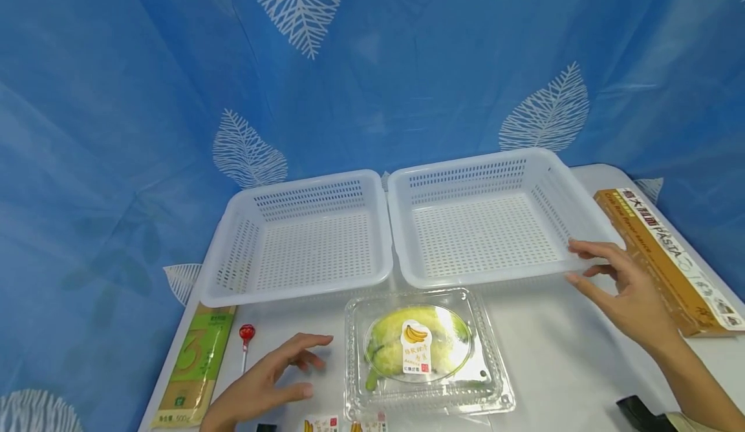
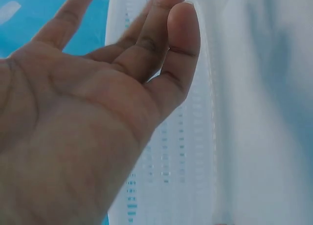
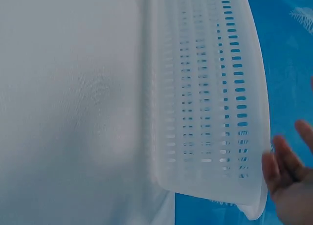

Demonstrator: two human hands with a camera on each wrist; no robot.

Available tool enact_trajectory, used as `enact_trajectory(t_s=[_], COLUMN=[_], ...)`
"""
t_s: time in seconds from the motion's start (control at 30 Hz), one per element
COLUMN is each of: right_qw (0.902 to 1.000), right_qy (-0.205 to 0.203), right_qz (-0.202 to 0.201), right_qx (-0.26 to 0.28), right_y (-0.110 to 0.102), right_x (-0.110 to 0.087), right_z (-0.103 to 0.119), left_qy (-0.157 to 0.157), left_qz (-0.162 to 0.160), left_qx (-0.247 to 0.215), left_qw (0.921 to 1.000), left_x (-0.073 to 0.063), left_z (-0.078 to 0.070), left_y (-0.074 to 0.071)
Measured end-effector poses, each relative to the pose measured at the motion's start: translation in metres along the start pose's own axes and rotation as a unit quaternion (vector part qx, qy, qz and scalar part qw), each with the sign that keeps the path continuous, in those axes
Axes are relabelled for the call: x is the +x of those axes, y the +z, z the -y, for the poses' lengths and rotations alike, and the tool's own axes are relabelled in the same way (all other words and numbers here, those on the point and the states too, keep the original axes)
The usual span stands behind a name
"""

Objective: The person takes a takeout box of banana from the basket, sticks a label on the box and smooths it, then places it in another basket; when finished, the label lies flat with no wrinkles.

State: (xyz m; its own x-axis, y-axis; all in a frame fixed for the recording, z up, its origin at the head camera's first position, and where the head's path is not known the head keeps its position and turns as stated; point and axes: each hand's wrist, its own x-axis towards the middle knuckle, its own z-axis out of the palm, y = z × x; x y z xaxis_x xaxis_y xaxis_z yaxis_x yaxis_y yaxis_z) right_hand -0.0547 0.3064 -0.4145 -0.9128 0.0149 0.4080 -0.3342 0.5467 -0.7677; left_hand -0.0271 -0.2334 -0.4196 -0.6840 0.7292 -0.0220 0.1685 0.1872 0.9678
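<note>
My left hand [image 1: 268, 380] hovers over the near part of the table with its fingers loosely bent and nothing held, left of a clear plastic clamshell box [image 1: 499, 390]. Inside the box lie greenish-yellow bananas [image 1: 387, 328] under a banana sticker. My right hand [image 1: 628, 293], also holding nothing, is at the front right corner of the right white basket [image 1: 483, 280], fingers spread and relaxed. In the right wrist view its fingertips overlap the basket's rim. A second white basket [image 1: 317, 293] sits to the left; both baskets have nothing in them.
At the right edge lies a brown and white pasta box [image 1: 669, 260]. On the left are a green noodle packet [image 1: 194, 361] and a red lollipop [image 1: 247, 333]. Two small banana-printed labels [image 1: 320, 424] show at the bottom edge. A blue leaf-patterned curtain [image 1: 372, 83] hangs behind the baskets.
</note>
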Motion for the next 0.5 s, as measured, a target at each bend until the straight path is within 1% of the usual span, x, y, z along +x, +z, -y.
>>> enact_trajectory(t_s=[0.07, 0.13, 0.17, 0.23, 0.3, 0.37, 0.5], right_qw=[0.9982, 0.9932, 0.9903, 0.9865, 0.9836, 0.9822, 0.9807], right_qy=[0.031, 0.064, 0.080, 0.104, 0.130, 0.152, 0.181], right_qz=[-0.035, -0.060, -0.067, -0.073, -0.063, -0.044, -0.005], right_qx=[-0.037, -0.077, -0.091, -0.103, -0.108, -0.102, -0.073], right_y=[-0.004, -0.007, -0.008, -0.009, -0.011, -0.011, -0.010], right_x=[0.002, 0.004, 0.004, 0.006, 0.006, 0.007, 0.006], right_z=[-0.005, -0.010, -0.012, -0.017, -0.021, -0.025, -0.033], left_qy=[-0.008, -0.016, -0.010, -0.008, -0.001, 0.003, -0.008], left_qz=[0.003, 0.008, 0.011, 0.012, 0.015, 0.016, 0.016], left_qx=[-0.007, -0.018, -0.017, -0.020, -0.024, -0.022, -0.036], left_qw=[0.9999, 0.9997, 0.9998, 0.9997, 0.9996, 0.9996, 0.9992], left_x=[0.005, 0.010, 0.013, 0.019, 0.026, 0.032, 0.041], left_z=[-0.001, -0.001, 0.000, 0.001, 0.002, 0.003, 0.003], left_y=[0.000, 0.000, 0.000, 0.001, 0.003, 0.006, 0.011])
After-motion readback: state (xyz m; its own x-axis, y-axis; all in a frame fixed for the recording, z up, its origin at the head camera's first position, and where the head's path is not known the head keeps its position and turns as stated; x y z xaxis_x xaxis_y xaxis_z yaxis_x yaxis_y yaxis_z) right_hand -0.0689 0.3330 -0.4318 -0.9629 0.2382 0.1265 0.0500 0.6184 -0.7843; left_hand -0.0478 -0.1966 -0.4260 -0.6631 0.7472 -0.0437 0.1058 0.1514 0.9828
